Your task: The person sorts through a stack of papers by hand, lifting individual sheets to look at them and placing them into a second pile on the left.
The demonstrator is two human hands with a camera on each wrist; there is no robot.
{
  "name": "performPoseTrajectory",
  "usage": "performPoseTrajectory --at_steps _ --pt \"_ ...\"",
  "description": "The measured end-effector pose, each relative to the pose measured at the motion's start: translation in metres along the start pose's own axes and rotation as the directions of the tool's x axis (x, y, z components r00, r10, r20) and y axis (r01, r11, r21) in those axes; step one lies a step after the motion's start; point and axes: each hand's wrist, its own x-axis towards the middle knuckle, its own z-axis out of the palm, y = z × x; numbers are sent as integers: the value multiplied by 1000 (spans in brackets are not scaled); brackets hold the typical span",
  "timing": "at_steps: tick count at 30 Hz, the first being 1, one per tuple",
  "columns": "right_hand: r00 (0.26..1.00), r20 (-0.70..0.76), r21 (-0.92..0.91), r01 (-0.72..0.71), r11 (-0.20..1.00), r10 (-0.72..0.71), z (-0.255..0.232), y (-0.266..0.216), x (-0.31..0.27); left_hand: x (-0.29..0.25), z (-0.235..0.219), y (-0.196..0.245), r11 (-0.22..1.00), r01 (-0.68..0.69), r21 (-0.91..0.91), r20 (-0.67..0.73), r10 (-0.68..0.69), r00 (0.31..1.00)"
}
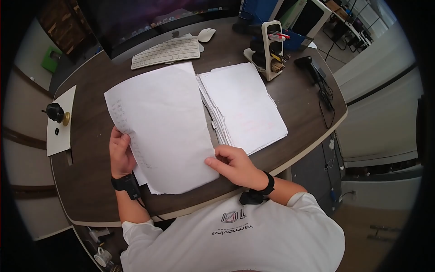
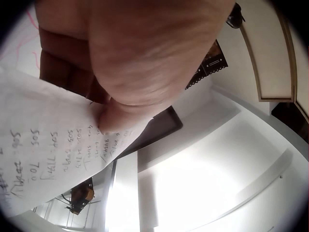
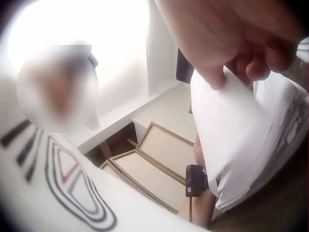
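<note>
A large white sheet of paper (image 1: pixel 167 122) bows upward over the desk, with faint handwriting along its left side. My left hand (image 1: pixel 121 152) grips its left edge, thumb on the written face. Close up in the left wrist view, the thumb (image 2: pixel 113 118) presses beside handwritten lines (image 2: pixel 53 154). At the lower right edge, my right hand (image 1: pixel 236 165) pinches the sheet between thumb and fingers. The right wrist view shows that thumb over the paper's corner (image 3: pixel 224 104). More paper edges show under the sheet. Right of it lies a thick stack of papers (image 1: pixel 247 104) with uneven edges.
Behind the papers are a keyboard (image 1: pixel 165 52), a mouse (image 1: pixel 206 35) and a monitor (image 1: pixel 158 22). A pen holder (image 1: pixel 272 50) stands at the back right, near a black corded device (image 1: pixel 312 70). A white board (image 1: pixel 63 127) bearing a small black object is at the left.
</note>
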Motion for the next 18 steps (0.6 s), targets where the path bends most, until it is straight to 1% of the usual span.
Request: performPoseTrajectory --at_steps 1,2,3,4,5,6,7,8,9,10,11,12,14,15,17,18 --pt "999 -1 40 -35 999 35 -2 1 -1 0 0 0 1000 0 -1 1 0 1000" --pt "999 -2 38 -36 999 36 -6 1 -1 0 1 0 1000 15 26 -7 -15 1000" --pt "992 -121 173 -11 985 33 -13 1 1 -1 1 0 998 30 52 -16 -29 999" --pt "971 -237 302 29 953 45 -21 1 3 0 -9 1 998 31 50 -19 -30 999" --pt "944 -329 257 72 964 18 -38 3 5 4 -26 5 970 120 211 -140 -91 986" --pt "909 -416 208 110 972 -14 -58 5 6 8 -35 6 909 221 352 -267 -129 955" --pt "878 -478 264 112 958 29 -76 4 4 11 -17 6 805 194 560 -400 58 915" --pt "842 -534 317 118 941 74 -93 4 1 14 -16 6 810 193 554 -404 59 913" --pt "814 -574 331 132 934 88 -111 9 -3 15 -15 5 538 185 822 -379 275 883" --pt "784 -611 346 147 927 104 -128 19 -6 15 -15 3 181 210 961 -272 459 846" --pt "770 -625 361 139 922 129 -142 27 -10 15 -18 -2 143 230 963 -271 481 834" --pt "758 -631 366 108 924 161 -151 30 -13 14 -21 -4 144 233 962 -274 480 833" --pt "758 -619 367 48 929 205 -160 37 -17 14 -22 -7 245 325 914 -392 320 863" --pt "757 -620 366 49 929 204 -161 40 -17 15 -20 -6 246 323 914 -391 319 863" --pt "784 -597 159 -90 983 169 -161 45 -17 16 -14 0 305 419 855 -488 201 849" --pt "784 -597 162 -90 983 171 -159 47 -15 15 -17 0 302 419 856 -487 201 850"
